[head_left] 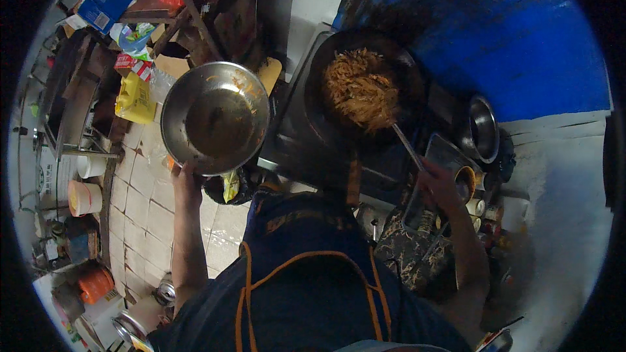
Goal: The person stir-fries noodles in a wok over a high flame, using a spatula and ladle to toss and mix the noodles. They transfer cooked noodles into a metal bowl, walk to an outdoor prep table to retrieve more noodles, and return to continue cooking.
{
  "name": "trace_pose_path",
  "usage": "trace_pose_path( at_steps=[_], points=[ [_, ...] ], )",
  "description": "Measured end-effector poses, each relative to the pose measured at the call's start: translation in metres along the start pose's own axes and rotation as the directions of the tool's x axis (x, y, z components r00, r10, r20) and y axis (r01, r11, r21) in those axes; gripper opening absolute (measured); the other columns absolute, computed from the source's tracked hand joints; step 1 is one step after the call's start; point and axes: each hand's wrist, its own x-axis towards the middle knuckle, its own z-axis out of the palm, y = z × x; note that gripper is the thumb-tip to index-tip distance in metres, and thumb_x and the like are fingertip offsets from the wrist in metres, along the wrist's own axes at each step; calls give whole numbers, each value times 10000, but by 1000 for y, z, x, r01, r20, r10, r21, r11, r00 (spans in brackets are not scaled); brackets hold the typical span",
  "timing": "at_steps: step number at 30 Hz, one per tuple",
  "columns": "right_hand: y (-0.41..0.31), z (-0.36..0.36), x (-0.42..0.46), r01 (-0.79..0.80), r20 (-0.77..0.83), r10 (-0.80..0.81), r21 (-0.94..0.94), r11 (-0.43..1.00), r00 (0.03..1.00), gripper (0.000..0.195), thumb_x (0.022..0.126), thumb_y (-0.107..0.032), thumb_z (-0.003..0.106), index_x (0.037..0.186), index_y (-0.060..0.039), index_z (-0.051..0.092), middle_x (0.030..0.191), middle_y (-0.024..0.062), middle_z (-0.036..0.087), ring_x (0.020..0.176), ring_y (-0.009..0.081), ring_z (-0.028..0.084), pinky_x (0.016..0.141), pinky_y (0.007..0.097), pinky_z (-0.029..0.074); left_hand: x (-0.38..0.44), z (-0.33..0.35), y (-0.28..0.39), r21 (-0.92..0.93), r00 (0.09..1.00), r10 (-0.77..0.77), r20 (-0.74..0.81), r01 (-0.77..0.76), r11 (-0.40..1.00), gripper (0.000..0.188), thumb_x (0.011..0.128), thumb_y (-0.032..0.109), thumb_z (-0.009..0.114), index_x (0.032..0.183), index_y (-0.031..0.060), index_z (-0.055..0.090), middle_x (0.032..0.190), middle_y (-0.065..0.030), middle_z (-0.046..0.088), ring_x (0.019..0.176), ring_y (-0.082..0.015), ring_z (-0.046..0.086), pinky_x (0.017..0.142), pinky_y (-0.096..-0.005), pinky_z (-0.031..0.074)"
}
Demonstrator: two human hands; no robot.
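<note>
At the lower rim of a wide stainless steel bowl (215, 112), my left hand (184, 173) grips it off to the left, above the floor. A few orange-brown scraps cling to the bowl's inner wall. My right hand (437, 183) is closed around the metal handle of a cooking utensil (407, 144). The utensil's head is hidden in a heap of brown, noodle-like strands (362, 88). That heap lies in a dark wok (413, 63) on the stove, with the wok's wooden handle (353, 181) pointing towards me.
The metal stove top (293, 139) lies before me, with a blue panel (528, 49) behind it. To the right are another metal bowl (483, 129) and a metal tray (415, 210). A yellow jug (134, 100) stands left on the tiled floor (142, 205), near shelving (78, 93).
</note>
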Motion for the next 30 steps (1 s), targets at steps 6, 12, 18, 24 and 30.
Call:
trace_pose_path(
  at_steps=[6,12,18,24,30],
  points=[
    [-16,-23,-19,72,-37,-72,-13,997,997,423,939,-131,561,1344,-15,516,754,-3,588,527,47,509,460,219,409,30,52,25,26,998,-66,9,66,997,369,832,83,573,1187,-12,533,1081,-133,649,931,-255,670,766,-378,584],
    [-22,-71,-31,108,-128,-115,-62,992,985,411,922,-98,576,1325,-31,535,763,16,605,514,71,525,441,234,418,67,105,46,211,993,-19,120,-6,977,391,860,151,598,1206,-12,516,1054,-118,650,870,-231,676,736,-372,588],
    [-153,-87,-95,37,-167,-21,92,995,986,431,896,-154,636,1309,-65,551,684,24,589,442,47,468,375,210,361,115,153,46,427,965,-74,254,-43,903,409,887,158,584,1254,4,491,1102,-125,635,842,-209,675,621,-324,600],
    [-214,-123,-149,193,-383,-198,-52,980,902,513,883,-209,650,1343,-35,505,650,40,564,335,25,363,285,169,247,152,230,16,397,848,-162,504,-61,916,417,880,188,617,1244,35,482,1049,-118,640,810,-197,670,541,-297,583],
    [-250,-120,-122,182,-272,-207,-116,976,940,503,898,-192,612,1360,-37,488,649,31,547,343,30,371,280,182,254,196,273,-73,528,697,-107,709,-424,736,374,865,169,628,1184,-10,547,988,-146,657,802,-243,680,576,-344,600]
  ],
)
